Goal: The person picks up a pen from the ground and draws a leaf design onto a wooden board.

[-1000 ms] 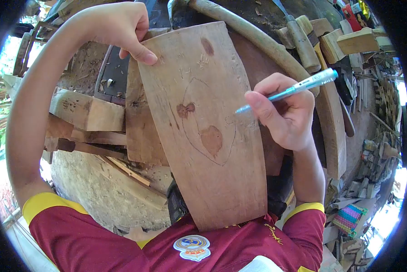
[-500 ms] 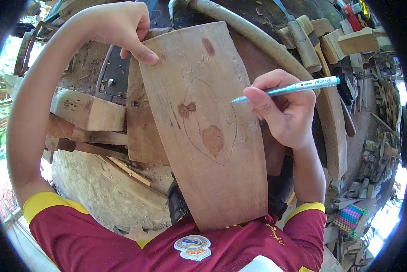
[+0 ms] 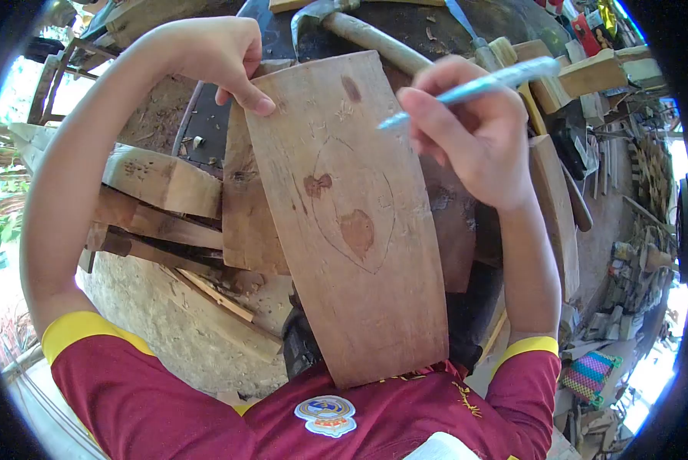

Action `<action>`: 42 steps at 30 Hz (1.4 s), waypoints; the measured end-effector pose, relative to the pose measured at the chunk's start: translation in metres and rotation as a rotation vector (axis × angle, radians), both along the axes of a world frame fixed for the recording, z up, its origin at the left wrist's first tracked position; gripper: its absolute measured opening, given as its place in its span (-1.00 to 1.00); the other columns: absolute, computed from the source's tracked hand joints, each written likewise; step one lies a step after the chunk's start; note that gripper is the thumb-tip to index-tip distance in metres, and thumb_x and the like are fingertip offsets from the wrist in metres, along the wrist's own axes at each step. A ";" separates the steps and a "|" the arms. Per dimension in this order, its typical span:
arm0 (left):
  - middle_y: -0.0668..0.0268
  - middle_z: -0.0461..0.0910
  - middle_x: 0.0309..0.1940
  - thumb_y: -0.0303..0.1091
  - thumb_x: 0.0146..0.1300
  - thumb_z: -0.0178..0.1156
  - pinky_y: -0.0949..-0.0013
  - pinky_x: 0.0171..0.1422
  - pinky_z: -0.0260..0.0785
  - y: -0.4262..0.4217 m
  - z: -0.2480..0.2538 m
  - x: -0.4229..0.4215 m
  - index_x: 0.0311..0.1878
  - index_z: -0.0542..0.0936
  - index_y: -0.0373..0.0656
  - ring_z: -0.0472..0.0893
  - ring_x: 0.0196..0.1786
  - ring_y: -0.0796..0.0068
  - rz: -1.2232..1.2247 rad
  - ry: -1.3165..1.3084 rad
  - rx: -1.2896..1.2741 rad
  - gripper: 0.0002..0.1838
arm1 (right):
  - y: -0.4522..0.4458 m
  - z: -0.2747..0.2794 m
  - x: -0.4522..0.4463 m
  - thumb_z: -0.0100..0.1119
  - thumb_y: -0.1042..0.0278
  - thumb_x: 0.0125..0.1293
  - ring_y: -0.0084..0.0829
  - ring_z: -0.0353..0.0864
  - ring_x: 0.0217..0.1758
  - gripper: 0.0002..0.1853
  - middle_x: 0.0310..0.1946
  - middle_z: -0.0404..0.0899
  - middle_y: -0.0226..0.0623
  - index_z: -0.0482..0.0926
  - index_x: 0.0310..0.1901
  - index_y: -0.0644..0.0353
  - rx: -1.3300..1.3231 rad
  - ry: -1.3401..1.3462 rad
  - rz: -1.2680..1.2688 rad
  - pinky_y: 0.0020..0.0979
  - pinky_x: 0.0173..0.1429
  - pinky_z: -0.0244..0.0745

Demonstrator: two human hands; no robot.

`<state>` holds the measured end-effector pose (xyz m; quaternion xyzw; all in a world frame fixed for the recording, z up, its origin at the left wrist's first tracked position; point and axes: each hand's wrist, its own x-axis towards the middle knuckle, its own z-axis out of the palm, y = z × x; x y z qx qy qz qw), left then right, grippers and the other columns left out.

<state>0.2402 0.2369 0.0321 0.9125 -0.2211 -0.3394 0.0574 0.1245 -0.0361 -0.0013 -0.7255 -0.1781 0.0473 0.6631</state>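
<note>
At the centre of the view, a wooden board [image 3: 390,307] slants with its near end by the maroon shirt [image 3: 244,429]. The left hand [image 3: 221,57], at 11 o'clock, pinches its upper corner, fingers curled. The right hand [image 3: 474,134], at 2 o'clock, has fingers closed around a pen [image 3: 474,90]; whether the blurred tip touches wood, I cannot tell. The step looks like marking around the pointed outline [image 3: 373,272]; another line would call for a steady board and controlled contact. A wooden-handled tool [image 3: 374,42] lies at 12 o'clock, sawn timber [image 3: 164,180] near 10, a woven item [image 3: 589,376] at 4.

Two hands [image 3: 482,134], one pen [image 3: 505,79], one outlined board [image 3: 382,314], one badge [image 3: 325,415]
</note>
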 end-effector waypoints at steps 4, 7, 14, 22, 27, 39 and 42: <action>0.24 0.60 -0.66 -0.02 -0.09 0.60 0.39 -0.45 0.48 0.000 -0.001 0.001 -0.63 0.55 -0.32 0.66 -0.55 0.46 -0.009 0.001 -0.002 -0.46 | 0.008 -0.021 0.015 0.39 0.32 0.35 -0.77 0.48 -0.56 -0.80 -0.57 0.55 -0.55 0.60 -0.33 0.23 -0.074 0.030 0.075 -0.65 -0.49 0.33; 0.23 0.60 -0.66 -0.02 -0.09 0.59 0.38 -0.45 0.48 -0.002 0.001 0.001 -0.62 0.55 -0.33 0.67 -0.55 0.45 -0.035 -0.013 0.031 -0.46 | 0.014 -0.026 0.014 0.41 0.34 0.33 -0.81 0.39 -0.60 -0.80 -0.61 0.51 -0.61 0.61 -0.37 0.23 -0.043 0.011 0.074 -0.65 -0.54 0.21; 0.23 0.60 -0.67 -0.01 -0.12 0.62 0.37 -0.47 0.48 -0.001 0.000 0.001 -0.61 0.56 -0.34 0.66 -0.56 0.44 -0.022 -0.011 0.017 -0.45 | 0.016 -0.029 0.020 0.42 0.34 0.32 -0.81 0.33 -0.58 -0.80 -0.60 0.47 -0.63 0.62 -0.36 0.23 -0.073 -0.025 0.084 -0.64 -0.53 0.16; 0.26 0.68 -0.61 0.15 -0.09 0.55 0.36 -0.29 0.42 -0.006 0.006 0.000 -0.56 0.62 -0.25 0.64 -0.47 0.52 -0.024 -0.001 0.106 -0.43 | 0.013 -0.028 0.021 0.42 0.32 0.31 -0.82 0.31 -0.58 -0.79 -0.61 0.44 -0.64 0.61 -0.37 0.22 -0.110 -0.059 0.098 -0.64 -0.52 0.15; 0.23 0.60 -0.67 -0.01 -0.12 0.61 0.37 -0.46 0.49 -0.002 0.001 0.001 -0.63 0.55 -0.32 0.66 -0.57 0.43 -0.024 -0.020 0.023 -0.45 | 0.010 -0.029 0.022 0.42 0.34 0.31 -0.82 0.32 -0.57 -0.79 -0.61 0.44 -0.64 0.60 -0.38 0.23 -0.089 -0.097 0.111 -0.64 -0.51 0.16; 0.26 0.59 -0.68 -0.10 -0.09 0.61 0.40 -0.48 0.46 -0.001 -0.001 0.002 -0.65 0.54 -0.31 0.64 -0.57 0.49 -0.002 0.019 0.016 -0.50 | 0.004 -0.026 0.020 0.37 0.43 0.31 -0.78 0.35 -0.54 -0.79 -0.59 0.42 -0.60 0.54 -0.43 0.23 -0.124 -0.141 0.153 -0.62 -0.48 0.21; 0.26 0.58 -0.69 -0.12 -0.08 0.61 0.41 -0.48 0.45 -0.001 -0.001 0.002 -0.65 0.54 -0.31 0.64 -0.58 0.50 0.002 0.026 0.013 -0.51 | 0.005 -0.028 0.021 0.36 0.44 0.32 -0.77 0.37 -0.53 -0.80 -0.59 0.41 -0.60 0.55 -0.43 0.23 -0.083 -0.166 0.153 -0.61 -0.46 0.24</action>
